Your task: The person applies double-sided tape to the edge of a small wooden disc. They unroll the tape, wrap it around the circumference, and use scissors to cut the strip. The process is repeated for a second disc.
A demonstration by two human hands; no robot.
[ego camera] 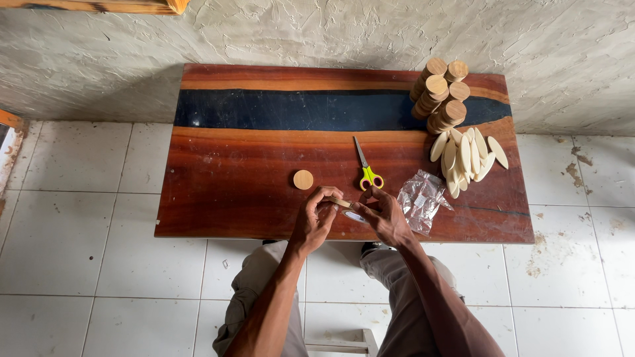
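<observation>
My left hand [315,218] and my right hand [385,215] meet over the near edge of a low reddish wooden table [231,178]. Between the fingers of both hands sits a small flat wooden piece [340,202], and a small roll of clear tape [356,216] lies under my right fingers. A single round wooden disc [303,179] lies flat on the table just left of my hands. Scissors with yellow-green handles [367,170] lie right behind my hands, blades pointing away.
Stacks of round wooden discs [440,96] stand at the table's far right, a pile of pale oval wooden pieces [466,157] in front of them. A crumpled clear plastic bag [423,198] lies beside my right hand. White floor tiles surround the table; a rough plaster wall is behind.
</observation>
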